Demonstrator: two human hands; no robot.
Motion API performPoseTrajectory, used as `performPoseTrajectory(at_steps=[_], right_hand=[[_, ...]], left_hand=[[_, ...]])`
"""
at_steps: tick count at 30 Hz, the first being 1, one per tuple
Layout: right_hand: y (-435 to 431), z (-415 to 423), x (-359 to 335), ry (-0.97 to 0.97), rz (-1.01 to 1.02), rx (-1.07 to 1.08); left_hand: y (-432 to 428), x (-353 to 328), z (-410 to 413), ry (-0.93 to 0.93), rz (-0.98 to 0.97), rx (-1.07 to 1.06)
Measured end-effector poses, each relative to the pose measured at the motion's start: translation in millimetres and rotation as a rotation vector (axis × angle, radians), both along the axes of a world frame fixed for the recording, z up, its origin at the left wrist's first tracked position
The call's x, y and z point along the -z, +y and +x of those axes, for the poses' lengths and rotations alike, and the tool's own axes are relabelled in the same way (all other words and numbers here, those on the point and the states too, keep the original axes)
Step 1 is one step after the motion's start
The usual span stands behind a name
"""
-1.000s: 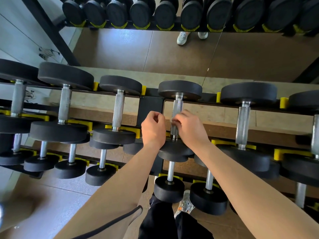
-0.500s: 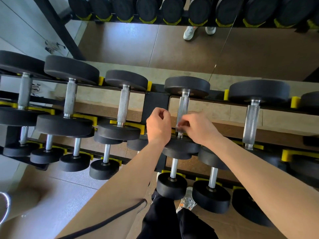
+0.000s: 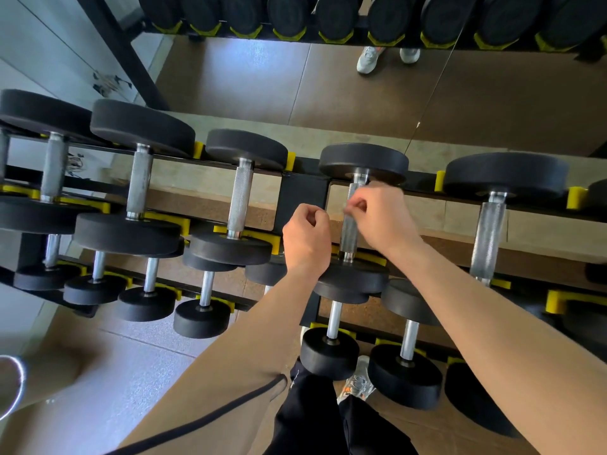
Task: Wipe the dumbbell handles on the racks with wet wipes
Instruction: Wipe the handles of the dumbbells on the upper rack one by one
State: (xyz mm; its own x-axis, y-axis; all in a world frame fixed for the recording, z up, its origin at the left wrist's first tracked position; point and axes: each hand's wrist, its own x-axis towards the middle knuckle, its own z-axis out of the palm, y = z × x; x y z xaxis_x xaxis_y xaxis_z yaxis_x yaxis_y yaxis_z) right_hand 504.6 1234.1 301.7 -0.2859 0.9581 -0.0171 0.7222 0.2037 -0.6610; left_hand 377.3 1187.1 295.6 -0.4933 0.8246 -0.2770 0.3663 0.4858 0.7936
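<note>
Head camera, looking steeply down at a black dumbbell rack [image 3: 305,195] with yellow cradles [image 3: 576,197]. On the top tier, just right of the rack's upright post, lies a round-headed black dumbbell [image 3: 363,162]. Its knurled steel dumbbell handle [image 3: 348,236] points away from the viewer. The right hand [image 3: 382,218] reaches in from the lower right, its fingers curled round the upper part of that handle. A pale speck shows at the fingertips (too small to tell whether it is a wipe). The left hand [image 3: 307,239] is clenched in a fist just left of the handle, apart from it, with nothing showing inside. Both forearms are bare. A neighbouring dumbbell [image 3: 239,201] lies to the left and a larger dumbbell [image 3: 489,231] to the right, each in its own cradle. Smaller dumbbells [image 3: 330,353] sit on the lower tier. Below them are the person's black trousers [image 3: 315,421] and one grey shoe [image 3: 359,382].
</note>
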Motion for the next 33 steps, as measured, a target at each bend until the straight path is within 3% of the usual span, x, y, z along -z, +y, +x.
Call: performPoseTrajectory(at_steps=[3,9,14,20,26,33], right_hand=[[3,-3,-3,0.016,-0.004,0.043],[-23,-3,6,-0.185,-0.151,-0.185],[-6,-3,4,0.0,-0.036,0.02],[-33,9,17,-0.002,-0.128,-0.055],[0,15,15,0.202,0.006,0.311],[-26,10,26,0.188,-0.042,0.227]], left_hand=[[0,0,1,-0.001,-0.002,0.003],[0,-1,0,0.002,0.004,-0.004],[0,-1,0,-0.001,0.008,0.007],[0,-1,-1,-0.014,0.014,0.014],[0,-1,-1,0.001,0.009,0.036],[1,-1,-1,0.013,-0.002,0.039]])
